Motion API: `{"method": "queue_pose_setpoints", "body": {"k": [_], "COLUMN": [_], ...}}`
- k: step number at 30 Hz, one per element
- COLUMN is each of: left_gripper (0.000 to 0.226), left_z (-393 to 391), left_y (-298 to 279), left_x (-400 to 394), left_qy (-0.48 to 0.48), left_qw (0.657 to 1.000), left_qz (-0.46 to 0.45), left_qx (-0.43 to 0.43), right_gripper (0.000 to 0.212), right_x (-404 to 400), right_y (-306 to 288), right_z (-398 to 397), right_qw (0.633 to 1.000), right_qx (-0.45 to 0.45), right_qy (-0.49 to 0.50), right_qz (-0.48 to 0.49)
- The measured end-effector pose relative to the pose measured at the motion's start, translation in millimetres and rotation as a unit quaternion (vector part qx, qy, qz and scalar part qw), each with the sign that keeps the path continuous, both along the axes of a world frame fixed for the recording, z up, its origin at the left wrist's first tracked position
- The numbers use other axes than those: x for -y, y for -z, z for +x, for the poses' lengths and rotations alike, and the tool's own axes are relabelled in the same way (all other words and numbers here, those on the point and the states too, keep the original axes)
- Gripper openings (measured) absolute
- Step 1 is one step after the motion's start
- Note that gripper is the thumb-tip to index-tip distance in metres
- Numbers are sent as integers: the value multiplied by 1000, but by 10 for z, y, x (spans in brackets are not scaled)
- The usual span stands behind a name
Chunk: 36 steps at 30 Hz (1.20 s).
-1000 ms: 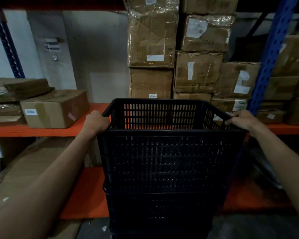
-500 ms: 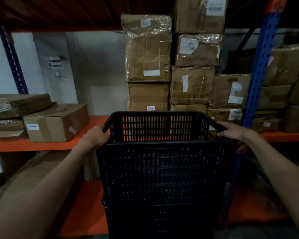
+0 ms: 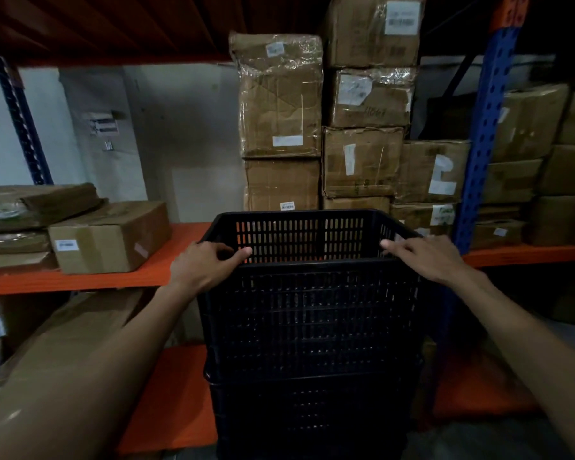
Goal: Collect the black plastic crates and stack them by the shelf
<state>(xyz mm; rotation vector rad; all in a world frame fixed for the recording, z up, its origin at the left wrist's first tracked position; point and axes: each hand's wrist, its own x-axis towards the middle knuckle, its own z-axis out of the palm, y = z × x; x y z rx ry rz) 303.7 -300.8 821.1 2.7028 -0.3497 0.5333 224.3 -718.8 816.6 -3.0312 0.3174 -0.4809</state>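
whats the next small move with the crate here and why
Probably let go and draw both hands back. The top black crate already sits nested on another crate in front of the orange shelf, level, not tilted. The left hand and right hand only rest on its near rim corners, fingers loosened, so nothing more seems needed here.

No text legible. White labels on brown cardboard boxes (image 3: 362,161) too blurred; barcode sticker (image 3: 287,206) unreadable; handwritten scrawl on taped box (image 3: 374,97) indistinct; wall sign (image 3: 104,125) blurred.
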Motion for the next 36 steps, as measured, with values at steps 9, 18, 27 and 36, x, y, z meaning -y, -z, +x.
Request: {"method": "queue_pose_setpoints", "body": {"k": [9, 18, 27, 36], "left_gripper": [91, 96, 81, 73], "left_z": [-49, -32, -155, -441], "left_y": [-69, -78, -91, -118], "left_x": [7, 20, -18, -25], "left_qy": [-21, -42, -30, 2], "left_qw": [992, 991, 996, 993], "left_qz": [107, 91, 56, -117], "left_qx": [-60, -87, -63, 11], "right_gripper": [89, 88, 78, 72], "right_x": [-106, -175, -243, -536], "right_y": [-79, -117, -148, 44], "right_z": [-89, -105, -190, -467], "right_qw": [997, 993, 996, 981], "right_qx": [-41, -71, -36, 189], "right_qy": [38, 74, 62, 14], "right_qz": [47, 55, 43, 40]}}
